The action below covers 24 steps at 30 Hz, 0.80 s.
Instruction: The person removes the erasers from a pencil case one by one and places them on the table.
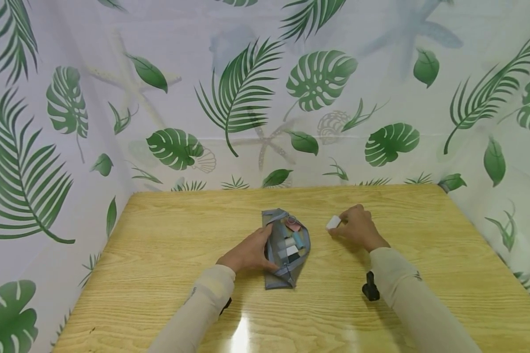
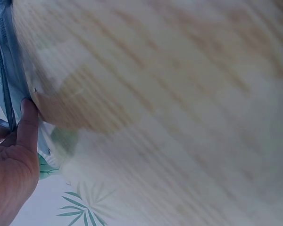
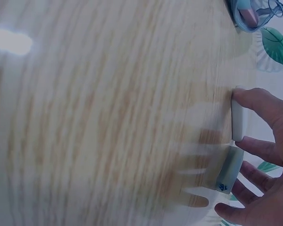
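A grey-blue zip pouch (image 1: 277,281) lies on the table with its mouth spread wide. My left hand (image 1: 249,249) grips its left side, thumb near the front end and fingers along the rim. Inside are several small pieces, among them a pink one (image 1: 293,226), a blue one (image 1: 298,239) and a white one (image 1: 292,250). To the pouch's right, my right hand (image 1: 359,226) pinches a small white block (image 3: 238,117) between thumb and index finger, close over the table. Beside it, by the other fingers, a pale green block (image 3: 229,169) with blue marking shows in the right wrist view.
The wooden table (image 1: 181,220) reaches back to a leaf-printed cloth (image 1: 256,162) that hangs behind it and along both sides. A black wrist mount (image 1: 370,288) sits under the right sleeve. Light glares off the table's front.
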### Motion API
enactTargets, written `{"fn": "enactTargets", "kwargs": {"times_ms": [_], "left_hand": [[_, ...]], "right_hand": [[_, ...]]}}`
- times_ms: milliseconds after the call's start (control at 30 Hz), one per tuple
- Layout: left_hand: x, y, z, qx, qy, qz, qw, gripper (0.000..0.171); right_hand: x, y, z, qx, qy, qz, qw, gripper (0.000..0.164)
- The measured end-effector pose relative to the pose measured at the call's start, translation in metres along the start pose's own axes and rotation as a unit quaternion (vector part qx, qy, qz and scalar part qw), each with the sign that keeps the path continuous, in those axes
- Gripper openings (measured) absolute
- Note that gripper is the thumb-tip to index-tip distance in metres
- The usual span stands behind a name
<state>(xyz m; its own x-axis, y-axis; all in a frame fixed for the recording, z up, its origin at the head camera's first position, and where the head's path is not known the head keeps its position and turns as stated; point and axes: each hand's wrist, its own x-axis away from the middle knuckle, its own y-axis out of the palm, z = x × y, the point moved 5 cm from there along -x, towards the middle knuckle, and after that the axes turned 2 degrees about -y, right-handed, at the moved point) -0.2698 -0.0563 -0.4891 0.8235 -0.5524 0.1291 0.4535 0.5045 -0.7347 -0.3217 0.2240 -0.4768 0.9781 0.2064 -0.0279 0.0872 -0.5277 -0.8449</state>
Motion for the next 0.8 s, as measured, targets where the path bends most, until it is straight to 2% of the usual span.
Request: {"fn": "enactTargets", "kwargs": {"times_ms": [100,233,400,600,800], "left_hand": [[0.0,0.0,-0.002,-0.024,-0.018,-0.005,0.9995,0.115],[0.0,0.0,-0.002,-0.023,-0.015,-0.002,0.9996,0.115],[-0.001,0.0,-0.001,-0.025,-0.009,0.001,0.9996,0.114],[0.0,0.0,0.0,-0.025,-0.009,0.001,0.9996,0.114],[0.0,0.0,0.001,0.013,0.012,0.005,0.9998,0.11]], "right_hand": [[0.001,0.0,-0.001,-0.003,0.0,-0.002,1.0,0.053],[0.002,-0.002,-0.002,-0.002,-0.007,0.01,1.0,0.056],[0.003,-0.008,-0.008,0.002,-0.028,0.05,0.998,0.063],[0.003,-0.015,-0.023,-0.025,-0.053,0.087,0.995,0.059],[0.004,-0.011,-0.032,-0.026,-0.058,0.081,0.995,0.057]]}}
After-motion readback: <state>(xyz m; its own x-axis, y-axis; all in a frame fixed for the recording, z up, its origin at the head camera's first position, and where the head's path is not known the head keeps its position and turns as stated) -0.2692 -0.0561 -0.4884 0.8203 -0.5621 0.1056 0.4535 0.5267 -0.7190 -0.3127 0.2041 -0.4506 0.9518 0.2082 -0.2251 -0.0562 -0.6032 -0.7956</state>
